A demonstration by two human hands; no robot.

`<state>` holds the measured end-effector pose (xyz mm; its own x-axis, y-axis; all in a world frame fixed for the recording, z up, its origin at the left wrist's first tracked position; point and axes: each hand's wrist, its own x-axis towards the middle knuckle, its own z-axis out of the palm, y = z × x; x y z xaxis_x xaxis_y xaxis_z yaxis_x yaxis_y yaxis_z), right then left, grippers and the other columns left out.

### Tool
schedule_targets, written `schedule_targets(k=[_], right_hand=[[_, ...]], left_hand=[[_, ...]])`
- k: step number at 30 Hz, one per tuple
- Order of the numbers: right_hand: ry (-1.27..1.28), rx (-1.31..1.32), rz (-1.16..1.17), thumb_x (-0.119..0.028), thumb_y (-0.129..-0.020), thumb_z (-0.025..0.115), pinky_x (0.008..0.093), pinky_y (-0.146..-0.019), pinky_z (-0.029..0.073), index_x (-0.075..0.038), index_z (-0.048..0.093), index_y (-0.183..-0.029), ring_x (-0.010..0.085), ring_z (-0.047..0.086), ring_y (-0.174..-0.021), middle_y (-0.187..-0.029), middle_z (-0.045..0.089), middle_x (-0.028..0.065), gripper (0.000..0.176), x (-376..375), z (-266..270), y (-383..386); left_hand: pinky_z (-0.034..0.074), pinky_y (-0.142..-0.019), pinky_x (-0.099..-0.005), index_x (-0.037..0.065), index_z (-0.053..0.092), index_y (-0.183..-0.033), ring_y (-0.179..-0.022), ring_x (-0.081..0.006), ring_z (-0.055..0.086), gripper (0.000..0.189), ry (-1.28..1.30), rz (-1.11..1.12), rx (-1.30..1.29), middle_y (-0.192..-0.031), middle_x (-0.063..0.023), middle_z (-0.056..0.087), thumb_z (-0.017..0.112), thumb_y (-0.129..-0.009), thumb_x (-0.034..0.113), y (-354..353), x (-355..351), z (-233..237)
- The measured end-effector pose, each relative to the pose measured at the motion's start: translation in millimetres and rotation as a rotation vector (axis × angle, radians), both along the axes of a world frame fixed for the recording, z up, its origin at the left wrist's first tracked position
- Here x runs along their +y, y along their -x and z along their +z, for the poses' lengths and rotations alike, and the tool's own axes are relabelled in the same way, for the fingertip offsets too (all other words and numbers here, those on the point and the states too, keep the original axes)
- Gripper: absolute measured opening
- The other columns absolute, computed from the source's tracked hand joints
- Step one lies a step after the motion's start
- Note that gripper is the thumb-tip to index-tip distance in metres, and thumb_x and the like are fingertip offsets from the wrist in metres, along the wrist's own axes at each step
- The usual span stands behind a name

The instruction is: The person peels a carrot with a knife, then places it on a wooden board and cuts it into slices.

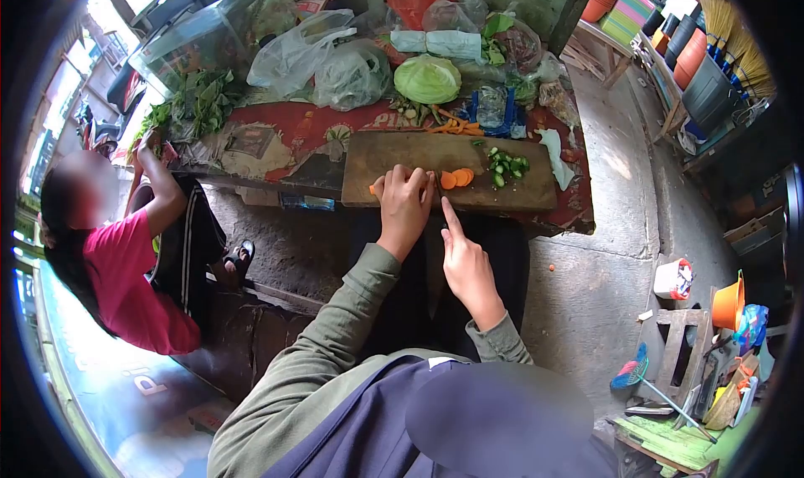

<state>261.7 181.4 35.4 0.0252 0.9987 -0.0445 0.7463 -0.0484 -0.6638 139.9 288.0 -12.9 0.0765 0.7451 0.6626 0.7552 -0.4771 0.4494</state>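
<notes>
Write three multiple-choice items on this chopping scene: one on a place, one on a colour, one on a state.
1. Relative to the cutting board, the cabbage lies:
A on it
B beyond it
C on the ground

2. The other person's shirt is:
A pink
B blue
C white

3. The carrot under the left hand is:
A whole
B partly sliced
C grated

Key: B, the cabbage sits past the board's far edge. A, the sleeve and back show pink. B, round slices lie beside the hand.
</notes>
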Motion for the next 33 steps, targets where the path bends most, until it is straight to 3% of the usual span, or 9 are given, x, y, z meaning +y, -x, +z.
schedule_targets(k=[7,13,16,18,22,25,27,28,33], right_hand=[[-0.025,-0.004,0.006,-0.020,-0.106,0.047,0.0573,-0.069,0.055,-0.022,0.029,-0.160,0.0484,0.068,-0.082,-0.087,0.069,0.0293,0.057,7.9,-18.5,-1.3],[0.030,0.223,0.001,-0.025,-0.110,0.041,0.0416,-0.053,0.057,-0.027,0.028,-0.161,0.0275,0.068,-0.055,-0.063,0.063,0.0163,0.053,18.6,-20.9,-17.9],[0.306,0.449,-0.068,-0.027,-0.110,0.040,0.0447,-0.054,0.057,-0.028,0.028,-0.161,0.0314,0.069,-0.058,-0.069,0.065,0.0210,0.052,18.3,-5.8,-19.7],[0.320,0.860,-0.051,-0.030,-0.112,0.039,0.0356,-0.046,0.053,-0.030,0.027,-0.162,0.0172,0.060,-0.047,-0.063,0.056,0.0080,0.052,20.1,-22.1,-20.5],[0.481,1.224,-0.094,-0.030,-0.112,0.039,0.0322,-0.044,0.051,-0.036,0.030,-0.161,0.0138,0.050,-0.044,-0.066,0.048,0.0013,0.050,16.7,-13.0,-22.2],[0.309,0.715,-0.113,-0.028,-0.111,0.042,0.0391,-0.050,0.054,-0.034,0.031,-0.160,0.0256,0.061,-0.050,-0.066,0.057,0.0096,0.051,8.0,-9.0,-16.1],[-0.126,0.086,0.011,-0.026,-0.109,0.043,0.0499,-0.056,0.056,-0.027,0.030,-0.160,0.0388,0.070,-0.064,-0.073,0.067,0.0200,0.053,3.7,-12.0,-9.3],[-0.062,0.059,0.012,-0.024,-0.107,0.046,0.0549,-0.063,0.055,-0.026,0.030,-0.160,0.0459,0.069,-0.074,-0.082,0.069,0.0266,0.056,-0.5,-4.0,-6.8],[-0.082,-0.032,0.004,-0.021,-0.106,0.048,0.0540,-0.063,0.056,-0.021,0.030,-0.160,0.0435,0.070,-0.072,-0.080,0.069,0.0248,0.057,-7.8,0.2,3.8]], left_hand=[[0.037,-0.085,-0.0417,0.010,0.060,-0.086,-0.086,-0.0275,0.054,0.013,0.007,-0.010,0.002,-0.088,-0.0081,0.053,0.069,-0.093,0.017,0.5,-1.8,1.4],[0.038,-0.086,-0.0417,0.010,0.062,-0.091,-0.089,-0.0275,0.055,0.008,-0.001,-0.025,0.009,-0.092,-0.0078,0.055,0.068,-0.093,0.016,2.4,0.4,-1.1],[0.038,-0.087,-0.0415,0.010,0.063,-0.093,-0.091,-0.0274,0.056,0.007,-0.003,-0.033,0.013,-0.094,-0.0075,0.056,0.068,-0.093,0.016,3.1,-1.9,-1.6],[0.038,-0.088,-0.0415,0.010,0.063,-0.093,-0.091,-0.0274,0.056,0.007,-0.007,-0.032,0.012,-0.095,-0.0073,0.057,0.068,-0.093,0.015,2.8,-0.6,-1.5],[0.038,-0.088,-0.0412,0.010,0.063,-0.094,-0.092,-0.0273,0.057,0.008,-0.010,-0.032,0.007,-0.096,-0.0071,0.057,0.069,-0.092,0.015,3.8,-1.0,-3.8],[0.038,-0.087,-0.0412,0.010,0.063,-0.092,-0.091,-0.0273,0.057,0.010,-0.022,-0.033,0.005,-0.095,-0.0071,0.058,0.070,-0.091,0.015,4.0,-0.5,-3.4],[0.039,-0.087,-0.0412,0.009,0.062,-0.091,-0.090,-0.0273,0.057,0.010,-0.022,-0.035,-0.002,-0.094,-0.0071,0.058,0.071,-0.091,0.015,3.2,-0.4,-3.3],[0.039,-0.087,-0.0413,0.009,0.062,-0.090,-0.090,-0.0272,0.057,0.012,-0.019,-0.026,-0.013,-0.094,-0.0072,0.058,0.071,-0.092,0.016,2.0,0.2,-3.2],[0.039,-0.085,-0.0416,0.008,0.060,-0.085,-0.089,-0.0271,0.057,0.016,-0.004,-0.024,-0.034,-0.092,-0.0075,0.058,0.070,-0.094,0.017,2.1,-0.7,-0.3]])
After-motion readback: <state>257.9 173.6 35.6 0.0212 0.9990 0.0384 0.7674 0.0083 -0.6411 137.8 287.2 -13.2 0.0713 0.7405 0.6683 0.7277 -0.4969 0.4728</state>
